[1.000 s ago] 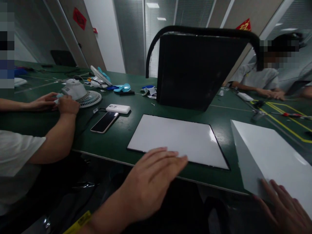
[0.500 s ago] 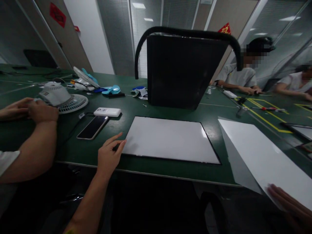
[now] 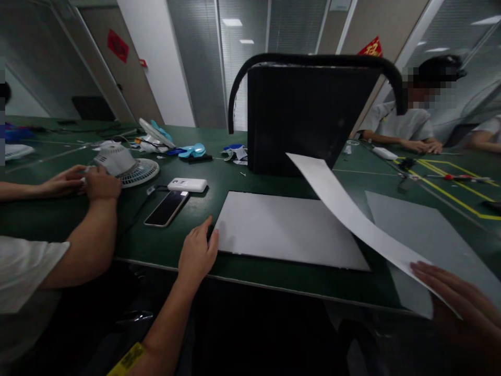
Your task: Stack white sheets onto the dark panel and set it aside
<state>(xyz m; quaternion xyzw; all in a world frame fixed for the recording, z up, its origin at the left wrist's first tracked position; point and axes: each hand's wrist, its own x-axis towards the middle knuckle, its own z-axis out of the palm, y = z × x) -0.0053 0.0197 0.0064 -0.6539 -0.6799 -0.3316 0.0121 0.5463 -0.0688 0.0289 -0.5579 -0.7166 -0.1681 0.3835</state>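
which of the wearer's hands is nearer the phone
Left: the left hand is just right of the phone; the right hand is far to its right, past the white panel, holding a white sheet.

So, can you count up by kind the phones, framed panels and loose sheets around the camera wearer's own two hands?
Phone: 1
Framed panel: 1
Loose sheets: 2 (white sheet in the right hand, grey sheet lying to the panel's right)
Total: 4

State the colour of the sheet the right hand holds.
The sheet is white, as the head view shows best.
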